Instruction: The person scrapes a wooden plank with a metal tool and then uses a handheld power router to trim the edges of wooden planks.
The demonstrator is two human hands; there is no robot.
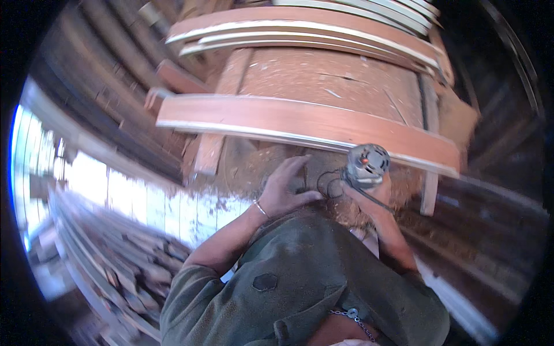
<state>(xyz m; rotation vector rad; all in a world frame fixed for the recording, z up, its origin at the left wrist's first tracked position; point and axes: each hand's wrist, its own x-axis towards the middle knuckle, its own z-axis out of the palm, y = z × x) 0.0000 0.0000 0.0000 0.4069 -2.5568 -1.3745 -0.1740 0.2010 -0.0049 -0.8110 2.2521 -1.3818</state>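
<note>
A long reddish wooden board with pale edges lies crosswise on a bench scattered with shavings. My right hand grips a grey hand-held power tool, like a small router, just at the board's near edge toward its right end; a black cord hangs beside it in a loop. My left hand, with a bracelet at the wrist, is open, fingers spread, below the board and left of the tool. I cannot tell whether its fingertips touch anything.
More boards lie stacked along the bench's far side. Dark timber fills the upper left. A heap of loose planks lies at lower left, near bright daylight. A brown sheet sits at the bench's right, with dark beams beyond.
</note>
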